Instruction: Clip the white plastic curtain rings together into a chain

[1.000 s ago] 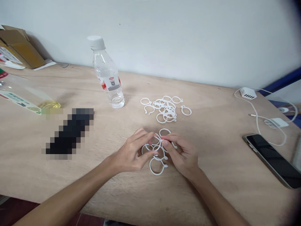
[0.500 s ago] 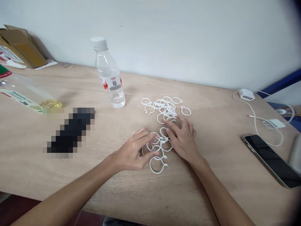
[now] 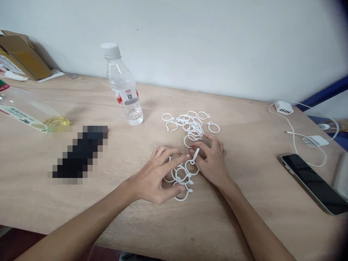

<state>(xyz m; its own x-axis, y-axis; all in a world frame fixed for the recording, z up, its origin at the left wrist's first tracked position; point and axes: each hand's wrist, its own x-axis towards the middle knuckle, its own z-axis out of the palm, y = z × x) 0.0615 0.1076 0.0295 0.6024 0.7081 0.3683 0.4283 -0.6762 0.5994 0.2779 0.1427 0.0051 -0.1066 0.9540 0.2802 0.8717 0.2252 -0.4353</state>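
Left hand [image 3: 154, 177] spread, pressing linked rings [image 3: 181, 177] | right hand [image 3: 213, 161] pinching single ring [image 3: 194, 155] | table [image 3: 244, 203]

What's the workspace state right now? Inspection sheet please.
Surface: wooden table, light, bare in front.
Job's things: linked white rings under both hands; loose ring pile behind them.
Clutter: water bottle, phone, cardboard box, plastic bag.
Grips: left hand fingers pressing on the linked rings; right hand pinching one ring upright.
Cables: white charger cable at right.
Surroundings: plain white wall.
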